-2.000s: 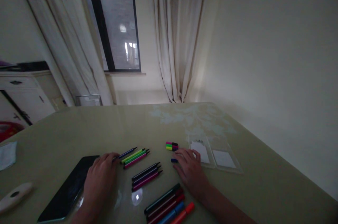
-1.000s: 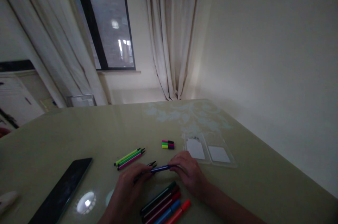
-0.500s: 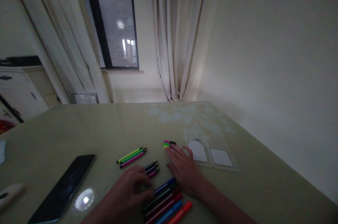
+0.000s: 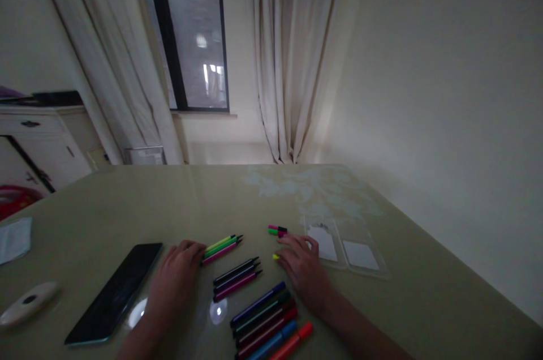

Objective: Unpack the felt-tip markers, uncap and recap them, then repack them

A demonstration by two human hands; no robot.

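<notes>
My left hand (image 4: 180, 269) is at the back ends of three uncapped markers, its fingers closed at the yellow marker (image 4: 220, 242). Beside that one lie a green marker (image 4: 221, 248) and a pink marker (image 4: 221, 253), their rear ends partly covered by my fingertips. My right hand (image 4: 303, 266) pinches a small yellow cap (image 4: 275, 257) between thumb and fingers. Just beyond its fingertips, several loose marker caps (image 4: 277, 230) in pink, green and black lie on the table. Between my hands are three uncapped dark and magenta markers (image 4: 236, 279), tips pointing right.
Nearer to me lies a row of capped markers (image 4: 265, 320) in blue, green, red and orange. An opened clear plastic case (image 4: 367, 255) with white cards is at right. To the left are a black phone (image 4: 116, 295), a white oval object (image 4: 29, 303) and a folded cloth (image 4: 16, 240).
My left hand has moved from the dark markers left to the yellow, green and pink ones. My right hand has drawn the yellow cap toward me, away from the other caps.
</notes>
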